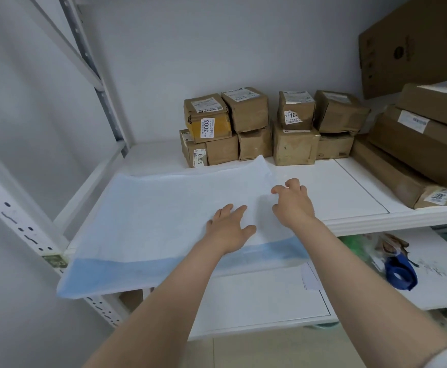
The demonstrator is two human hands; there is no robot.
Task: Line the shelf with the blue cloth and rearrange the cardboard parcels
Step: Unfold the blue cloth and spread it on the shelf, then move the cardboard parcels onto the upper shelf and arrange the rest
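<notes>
A pale blue cloth [150, 216] lies spread over the left half of the white shelf [349, 192], its front edge hanging over the shelf's lip. My left hand [229, 229] rests flat on the cloth with straight fingers. My right hand [292, 201] is at the cloth's right edge, fingers curled and pinching the fabric there. Several small cardboard parcels [251, 126] stand stacked two high at the back of the shelf, just behind the cloth's far edge. Larger flat parcels [416, 144] are piled at the right end.
A big cardboard box [413, 46] leans against the wall at upper right. A lower shelf [257, 301] holds a blue tape dispenser [400, 272] and some packaging. White slotted uprights [12, 216] frame the rack's left side.
</notes>
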